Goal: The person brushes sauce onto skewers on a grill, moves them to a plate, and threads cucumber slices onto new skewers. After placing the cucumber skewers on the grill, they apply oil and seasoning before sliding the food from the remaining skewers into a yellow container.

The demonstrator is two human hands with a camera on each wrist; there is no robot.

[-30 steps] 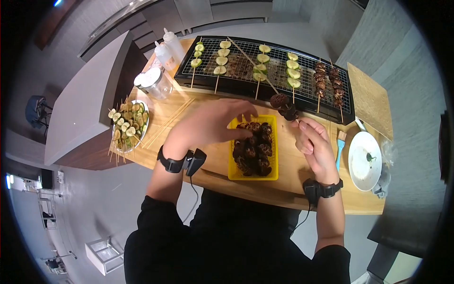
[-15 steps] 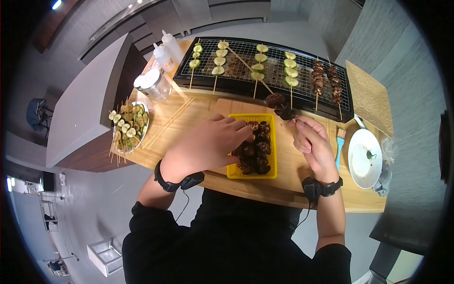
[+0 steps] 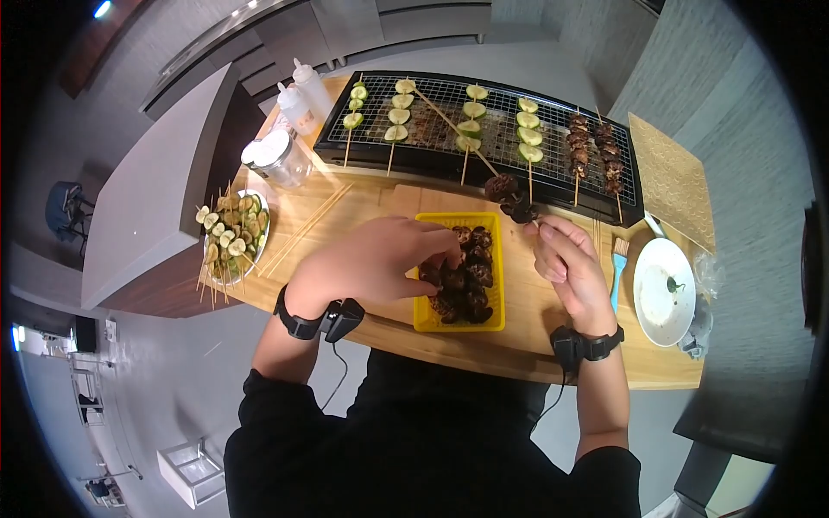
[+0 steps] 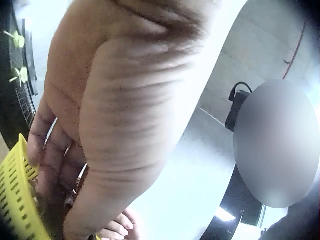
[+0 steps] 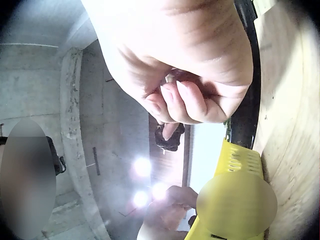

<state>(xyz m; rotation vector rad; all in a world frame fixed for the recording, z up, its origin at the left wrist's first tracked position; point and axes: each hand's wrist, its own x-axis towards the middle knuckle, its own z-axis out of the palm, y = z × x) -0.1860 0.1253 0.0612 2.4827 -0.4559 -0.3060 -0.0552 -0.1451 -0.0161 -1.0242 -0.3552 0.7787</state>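
My right hand pinches the lower end of a bamboo skewer that carries dark brown mushrooms. The skewer's bare upper part slants up and left across the grill in the head view. My left hand reaches into a yellow basket of dark mushrooms. Its thumb and fingers come down on either side of some pieces; I cannot tell whether they grip one. In the left wrist view the fingers dip behind the basket's slotted wall. The right wrist view shows fingers curled round the skewer's end.
Beyond the basket, a black grill bears skewers of green slices and two dark brown skewers. Left: a plate of slice skewers, loose bamboo skewers, a jar, squeeze bottles. Right: a blue brush, a white bowl.
My left hand has come down from above the basket's far end to its left side, fingers now among the mushrooms. My right hand holds the skewer almost unmoved.
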